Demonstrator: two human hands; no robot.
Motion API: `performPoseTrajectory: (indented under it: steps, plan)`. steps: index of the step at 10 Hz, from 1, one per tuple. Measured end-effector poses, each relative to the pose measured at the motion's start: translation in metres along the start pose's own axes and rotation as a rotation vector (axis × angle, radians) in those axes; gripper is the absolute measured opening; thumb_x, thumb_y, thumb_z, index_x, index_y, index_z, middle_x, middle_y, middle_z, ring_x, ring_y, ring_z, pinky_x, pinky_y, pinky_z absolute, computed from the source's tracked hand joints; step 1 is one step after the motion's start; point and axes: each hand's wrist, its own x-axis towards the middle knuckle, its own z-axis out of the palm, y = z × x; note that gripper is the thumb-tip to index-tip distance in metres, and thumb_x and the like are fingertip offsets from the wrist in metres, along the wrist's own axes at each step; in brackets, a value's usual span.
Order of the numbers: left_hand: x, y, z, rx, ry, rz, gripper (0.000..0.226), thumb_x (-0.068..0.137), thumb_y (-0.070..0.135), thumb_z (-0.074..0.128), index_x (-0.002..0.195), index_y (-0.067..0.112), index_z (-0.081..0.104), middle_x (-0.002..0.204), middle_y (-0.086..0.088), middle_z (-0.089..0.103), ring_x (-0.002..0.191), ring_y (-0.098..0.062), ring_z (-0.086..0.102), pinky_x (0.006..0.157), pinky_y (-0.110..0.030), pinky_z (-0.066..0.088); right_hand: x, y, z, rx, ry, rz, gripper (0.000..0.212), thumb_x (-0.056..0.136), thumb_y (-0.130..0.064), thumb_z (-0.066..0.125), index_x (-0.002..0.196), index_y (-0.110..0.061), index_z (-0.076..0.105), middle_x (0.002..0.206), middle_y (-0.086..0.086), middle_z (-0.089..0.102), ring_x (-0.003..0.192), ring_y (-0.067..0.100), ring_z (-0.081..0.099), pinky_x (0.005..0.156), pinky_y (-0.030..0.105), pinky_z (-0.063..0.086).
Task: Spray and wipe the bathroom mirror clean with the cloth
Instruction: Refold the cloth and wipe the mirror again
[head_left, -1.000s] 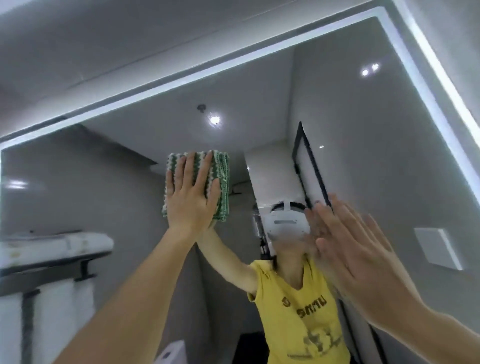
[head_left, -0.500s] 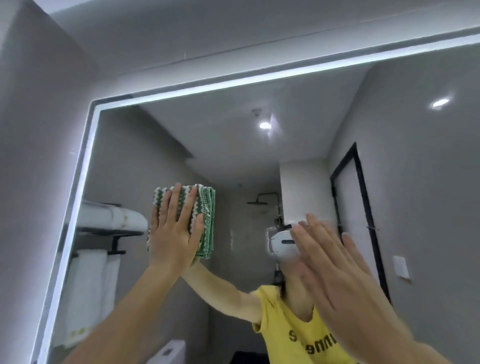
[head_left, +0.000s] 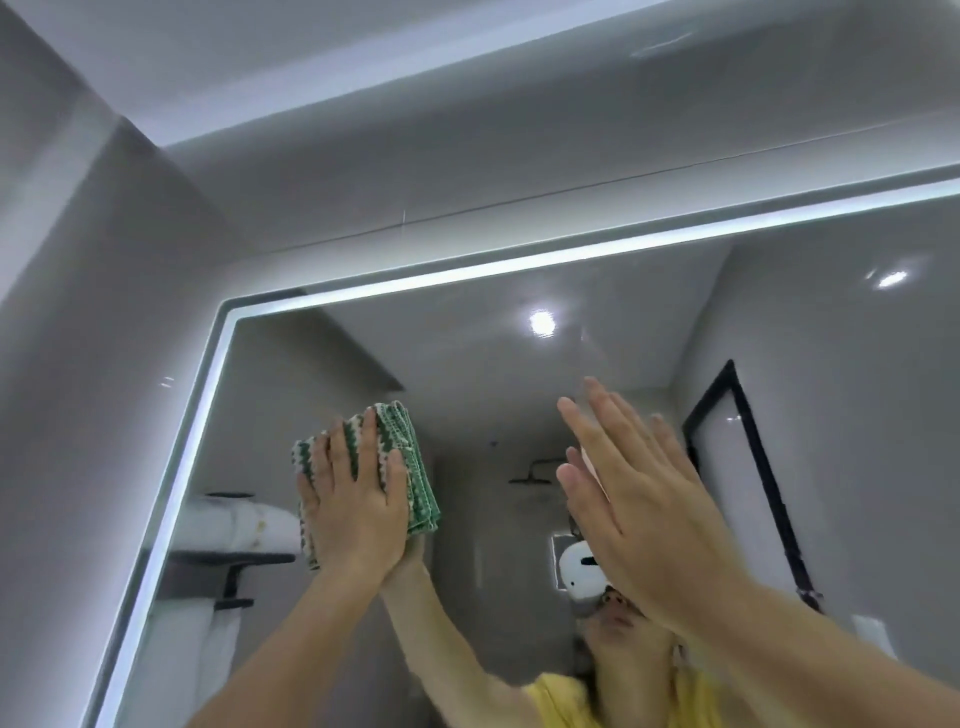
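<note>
A large wall mirror (head_left: 467, 364) with a lit white border fills the view; its top left corner is in sight. My left hand (head_left: 353, 499) presses a folded green-and-white cloth (head_left: 410, 457) flat against the glass, near the upper left part of the mirror. Fingers are spread over the cloth. My right hand (head_left: 639, 499) is raised beside it with flat, open fingers and holds nothing; whether it touches the glass I cannot tell. No spray bottle is in view.
The grey wall (head_left: 78, 364) meets the mirror's left edge. The lit strip (head_left: 519, 265) marks the mirror's top edge, with ceiling above. Reflected in the glass are a towel rack (head_left: 234, 525), a shower head and a dark door frame (head_left: 748, 467).
The view has tilted up and swung left, bringing the mirror's top left corner into sight. The left hand with the cloth has slid left across the glass. The right hand stayed raised and open.
</note>
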Motion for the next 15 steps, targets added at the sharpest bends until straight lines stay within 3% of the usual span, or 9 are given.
performPoseTrajectory:
  steps: [2,4,6,7,8,9,12,14,15]
  plan:
    - [0.054,0.056,-0.001,-0.032,-0.034,-0.051,0.055,0.096,0.051,0.007,0.147,0.034,-0.008,0.157,-0.002,-0.012,0.144,-0.021,-0.013,0.116,-0.044,-0.010,0.032,0.037,-0.017,-0.072,0.025,-0.099,0.059,0.100,-0.049,0.006,0.149,-0.020,0.019,0.157,0.002,0.020,0.145,0.016,0.017,0.113,0.038,0.011]
    - [0.089,0.167,0.003,-0.034,-0.065,0.049,0.056,0.098,0.050,0.006,0.148,0.030,-0.011,0.157,-0.004,-0.016,0.143,-0.024,-0.015,0.114,-0.046,-0.015,0.047,0.102,-0.034,-0.190,0.064,-0.088,0.055,0.097,-0.042,0.029,0.148,-0.021,0.021,0.155,0.004,0.024,0.142,0.019,0.026,0.114,0.039,0.013]
    - [-0.003,0.304,0.024,-0.089,-0.077,0.504,0.056,0.094,0.053,0.001,0.139,0.033,-0.027,0.153,-0.002,-0.026,0.140,-0.022,-0.026,0.112,-0.048,-0.018,0.053,0.139,-0.086,-0.118,0.132,0.067,0.066,0.091,-0.054,0.007,0.150,-0.026,0.018,0.157,-0.009,0.002,0.144,0.008,0.003,0.116,0.028,-0.005]
    - [-0.043,0.331,0.030,-0.055,-0.115,0.666,0.078,0.096,0.048,0.023,0.117,0.027,-0.050,0.145,-0.003,-0.033,0.139,-0.021,-0.027,0.113,-0.047,-0.018,0.051,0.137,-0.095,-0.041,0.119,0.187,0.055,0.099,-0.041,0.021,0.149,-0.020,0.016,0.158,-0.003,0.006,0.146,0.013,0.006,0.117,0.029,-0.003]
    - [-0.033,0.322,0.026,-0.020,-0.085,0.766,0.071,0.094,0.048,0.024,0.143,0.024,-0.021,0.157,0.001,-0.013,0.143,-0.016,-0.016,0.115,-0.043,-0.014,0.047,0.136,-0.090,-0.051,0.134,0.110,0.056,0.093,-0.036,0.028,0.146,-0.019,0.027,0.156,0.001,0.019,0.143,0.017,0.016,0.116,0.034,0.005]
    - [-0.003,0.297,0.023,0.035,-0.072,0.825,0.062,0.094,0.055,0.013,0.147,0.030,-0.008,0.157,0.003,-0.010,0.143,-0.015,-0.014,0.116,-0.043,-0.010,0.047,0.134,-0.078,-0.074,0.086,0.075,0.060,0.090,-0.053,0.011,0.146,-0.031,0.012,0.152,-0.016,0.001,0.141,0.003,0.004,0.114,0.023,-0.008]
    - [0.098,0.189,0.004,-0.004,-0.035,0.433,0.055,0.095,0.055,0.007,0.145,0.039,-0.008,0.157,0.006,-0.010,0.144,-0.014,-0.012,0.117,-0.039,-0.009,0.047,0.138,-0.057,-0.174,0.212,-0.011,0.057,0.096,-0.044,0.022,0.146,-0.018,0.031,0.153,0.001,0.024,0.141,0.015,0.021,0.115,0.026,0.002]
    - [0.118,0.080,-0.006,0.010,0.060,-0.015,0.060,0.095,0.054,0.009,0.149,0.029,0.007,0.158,-0.004,0.005,0.145,-0.024,0.004,0.117,-0.042,-0.003,0.026,0.162,-0.069,-0.254,0.202,-0.010,0.052,0.097,-0.039,0.027,0.143,-0.017,0.034,0.151,0.003,0.032,0.139,0.011,0.023,0.112,0.035,0.013]
    - [0.108,0.108,-0.010,-0.088,-0.043,-0.202,0.055,0.099,0.046,0.012,0.149,0.028,-0.001,0.158,-0.004,-0.006,0.144,-0.025,-0.005,0.116,-0.045,-0.008,0.022,0.167,-0.078,-0.249,0.208,0.035,0.053,0.100,-0.044,0.019,0.143,-0.018,0.036,0.152,0.002,0.032,0.139,0.012,0.025,0.111,0.036,0.015]
